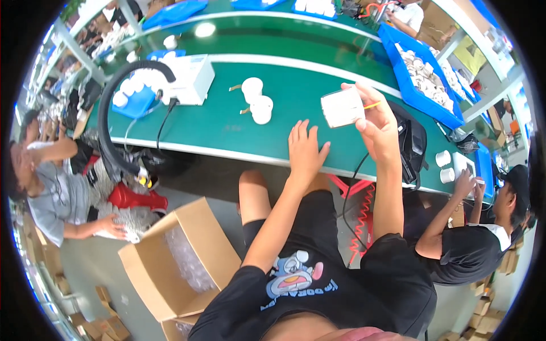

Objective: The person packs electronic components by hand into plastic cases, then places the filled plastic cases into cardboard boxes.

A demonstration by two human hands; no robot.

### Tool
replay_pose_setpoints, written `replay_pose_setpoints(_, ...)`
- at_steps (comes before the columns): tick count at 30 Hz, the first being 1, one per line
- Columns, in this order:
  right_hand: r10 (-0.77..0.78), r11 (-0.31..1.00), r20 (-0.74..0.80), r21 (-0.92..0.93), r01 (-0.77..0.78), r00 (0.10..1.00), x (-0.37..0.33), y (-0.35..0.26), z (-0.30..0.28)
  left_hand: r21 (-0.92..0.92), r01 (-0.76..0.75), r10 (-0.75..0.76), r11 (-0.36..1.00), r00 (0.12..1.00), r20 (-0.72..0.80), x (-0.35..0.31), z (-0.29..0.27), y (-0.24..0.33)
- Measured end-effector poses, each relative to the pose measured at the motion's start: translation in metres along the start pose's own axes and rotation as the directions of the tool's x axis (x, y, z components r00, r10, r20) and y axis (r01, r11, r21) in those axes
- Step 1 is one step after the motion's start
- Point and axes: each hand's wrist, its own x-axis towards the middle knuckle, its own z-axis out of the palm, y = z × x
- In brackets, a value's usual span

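My right hand (376, 116) is raised above the green worktable (227, 128), fingers wrapped round a white part (342, 108). That part looks boxy from here, with a thin dark rim; a thin yellow strip (372, 105) sticks out beside it, between my fingers. Flat on the table near its front edge rests my left hand (306, 149), fingers spread and holding nothing. To its left, two white round parts stand close together, one farther back (252, 89) and one nearer (261, 110). Each has a short brownish tab at its left side.
A white machine box (192, 79) with a black flexible hose (103, 108) stands at left, beside a blue tray (133, 105) of white parts. At right are a blue bin (401, 74) of parts, a black backpack (410, 139) and a co-worker (466, 244). Below left, an open carton (182, 261).
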Motion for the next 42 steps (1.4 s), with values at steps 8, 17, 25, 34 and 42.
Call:
replay_pose_setpoints(8,-0.140,0.868,-0.037,0.477,0.141,0.989,0.063,-0.039,0.017,0.081,-0.058,0.058,0.995,0.998,0.003,-0.001,-0.002,0.000)
replay_pose_setpoints(17,0.070,0.574,-0.070,0.818,0.017,0.995,0.149,-0.015,-0.001,0.189,-0.032,0.019,0.981,0.998,0.067,-0.001,-0.009,0.014)
replay_pose_setpoints(25,0.094,0.576,-0.058,0.817,-0.007,0.994,0.178,0.007,-0.036,0.219,0.017,-0.039,0.976,0.995,0.097,0.009,-0.010,0.020)
replay_pose_setpoints(34,-0.358,0.865,-0.329,0.235,0.443,0.874,0.166,-0.012,-0.023,0.189,0.023,-0.042,0.982,0.994,0.097,0.010,-0.015,0.013)
replay_pose_setpoints(42,-0.970,0.060,0.102,-0.779,0.624,0.220,0.159,-0.021,-0.040,0.175,0.013,-0.031,0.984,0.995,0.098,0.008,-0.012,0.021)
